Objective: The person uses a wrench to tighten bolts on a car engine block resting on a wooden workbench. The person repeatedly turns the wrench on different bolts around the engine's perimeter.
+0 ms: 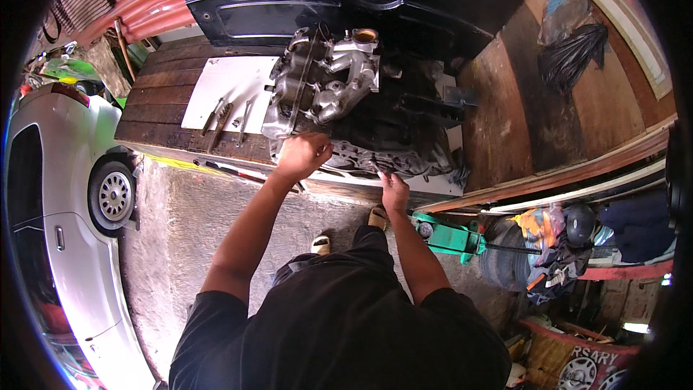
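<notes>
We're seemingly hand-working the engine (380,157) just beyond our left fingers (322,147), curled, and right fingers (387,179), bunched, their grip unclear, and the next move should want both steady.

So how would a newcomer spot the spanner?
On the dark plank workbench, find the silvery engine part; a white sheet lies to its left. The spanner straddles that sheet's near edge. It is the slim, shiny tool closest to the engine part, brighter than the darker tools further left.
</notes>
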Available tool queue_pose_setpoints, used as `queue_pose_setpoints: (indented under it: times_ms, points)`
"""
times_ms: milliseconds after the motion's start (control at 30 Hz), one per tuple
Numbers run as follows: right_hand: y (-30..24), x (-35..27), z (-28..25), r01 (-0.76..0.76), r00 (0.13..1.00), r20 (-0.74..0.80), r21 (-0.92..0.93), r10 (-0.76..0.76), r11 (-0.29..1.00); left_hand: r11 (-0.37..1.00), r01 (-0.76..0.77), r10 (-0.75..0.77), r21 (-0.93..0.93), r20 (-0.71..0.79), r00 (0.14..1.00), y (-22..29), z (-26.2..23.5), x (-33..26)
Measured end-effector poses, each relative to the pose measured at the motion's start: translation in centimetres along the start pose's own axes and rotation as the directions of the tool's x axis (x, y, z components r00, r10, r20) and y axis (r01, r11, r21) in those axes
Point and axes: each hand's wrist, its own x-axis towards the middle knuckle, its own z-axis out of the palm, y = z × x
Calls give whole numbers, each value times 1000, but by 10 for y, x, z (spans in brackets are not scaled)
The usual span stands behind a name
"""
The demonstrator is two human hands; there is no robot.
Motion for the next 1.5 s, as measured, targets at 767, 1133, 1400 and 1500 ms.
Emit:
queue_pose_setpoints:
  times_ms: [767,1133,1400,1500]
  points:
    - [-143,56,-72,741,669,573,-567,-474,359,1000,25,-25,-16,19,1000,-9,4,-2]
    - [-133,52,-96,360,843,521,-356,-137,862,1000,21,-21,8,-19,1000,-5,3,-3]
    - [-42,3,-30,-444,843,502,446,193,777,1000,27,-27,-6,-13,1000,-5,3,-2]
    - [-25,-5,-4,-465,854,475,517,211,718,1000,14,-14,-2,-13,1000,-4,3,0]
